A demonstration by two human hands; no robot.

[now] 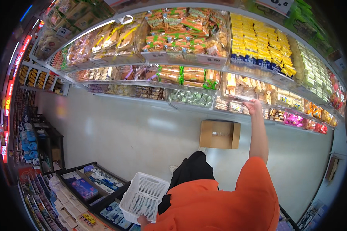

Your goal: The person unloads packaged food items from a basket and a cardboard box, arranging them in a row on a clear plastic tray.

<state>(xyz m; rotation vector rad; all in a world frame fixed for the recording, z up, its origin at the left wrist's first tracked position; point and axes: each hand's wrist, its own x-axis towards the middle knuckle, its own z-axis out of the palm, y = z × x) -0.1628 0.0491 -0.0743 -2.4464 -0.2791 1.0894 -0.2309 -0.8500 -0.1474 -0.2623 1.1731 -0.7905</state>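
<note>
My right arm stretches out to the lower shelves, and my right hand (pixel 252 106) is closed at the front edge of a clear plastic bin (pixel 235 96). What its fingers pinch is too small to make out; a pale label strip lies beside them. Packets of light-brown snacks (pixel 246 85) fill that bin. Low on my left, a white plastic basket (pixel 138 181) with slotted sides hangs by my hip, nothing visible inside it. My left hand (pixel 144 220) is closed on its near rim, the fingers partly hidden.
Yellow packets (pixel 258 44) and orange-green packets (pixel 185 29) fill bins on the shelf above. A brown open cardboard box (pixel 219 134) sits on the floor before the shelves. Behind the basket stands a dark-framed display (pixel 92 184) of boxed goods.
</note>
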